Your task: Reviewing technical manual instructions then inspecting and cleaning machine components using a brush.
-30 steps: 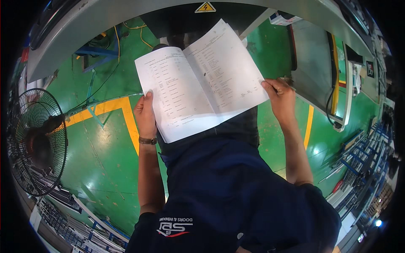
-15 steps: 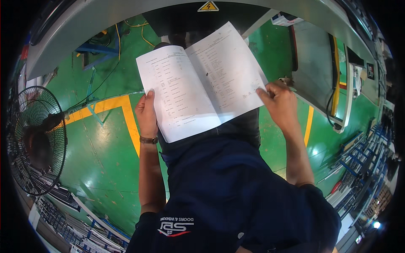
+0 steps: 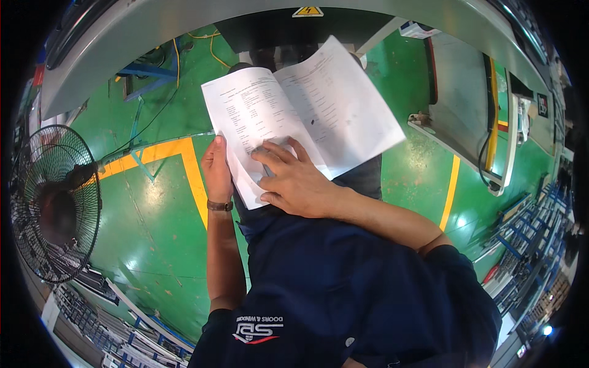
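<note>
An open white booklet of printed pages [image 3: 319, 116] is held out in front of my dark blue shirt. My left hand [image 3: 217, 168] grips its left edge, thumb on the page, with a band on the wrist. My right hand [image 3: 294, 181] lies across the lower part of the left page, fingers spread and pressed flat on the paper. The right page stands free, unsupported by either hand.
A green floor [image 3: 153, 214] with yellow lines [image 3: 184, 156] lies below. A black cage fan [image 3: 52, 202] stands at the left. A grey machine housing [image 3: 184, 43] curves across the top, and a grey bench [image 3: 466, 116] is at the right. Blue racks [image 3: 527, 227] line the right edge.
My right hand left the booklet's right edge and moved left across the pages onto the lower left page. The left hand kept its grip.
</note>
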Motion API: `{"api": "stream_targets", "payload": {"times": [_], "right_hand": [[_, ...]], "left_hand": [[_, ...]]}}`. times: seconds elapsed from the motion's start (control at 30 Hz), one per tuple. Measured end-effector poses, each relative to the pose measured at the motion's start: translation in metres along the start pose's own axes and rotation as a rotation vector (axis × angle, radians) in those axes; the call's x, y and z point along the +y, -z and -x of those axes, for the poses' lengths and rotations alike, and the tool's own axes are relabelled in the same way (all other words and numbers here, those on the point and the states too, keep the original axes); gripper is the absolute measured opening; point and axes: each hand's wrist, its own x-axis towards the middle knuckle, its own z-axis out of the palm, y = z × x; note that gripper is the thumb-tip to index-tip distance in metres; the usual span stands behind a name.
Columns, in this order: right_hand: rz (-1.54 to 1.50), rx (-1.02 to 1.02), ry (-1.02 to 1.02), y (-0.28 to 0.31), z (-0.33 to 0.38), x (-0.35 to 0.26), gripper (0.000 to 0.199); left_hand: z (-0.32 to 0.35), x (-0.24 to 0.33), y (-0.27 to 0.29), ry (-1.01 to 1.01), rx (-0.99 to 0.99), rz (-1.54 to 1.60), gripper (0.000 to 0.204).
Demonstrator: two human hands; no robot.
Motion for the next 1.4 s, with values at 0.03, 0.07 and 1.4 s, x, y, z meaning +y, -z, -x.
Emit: {"api": "stream_targets", "payload": {"times": [0.03, 0.07, 1.4], "right_hand": [[0.02, -0.004, 0.013, -0.002, -0.001, -0.001, 0.024], [0.041, -0.006, 0.024, -0.003, -0.002, -0.002, 0.024], [-0.043, 0.624, -0.775, 0.101, 0.104, 0.141, 0.036]], "left_hand": [[0.0, 0.002, -0.001, 0.019, -0.011, 0.035, 0.034], [0.0, 0.004, -0.001, 0.038, -0.023, 0.071, 0.034], [-0.009, -0.009, 0.021, 0.057, -0.066, 0.057, 0.025]]}}
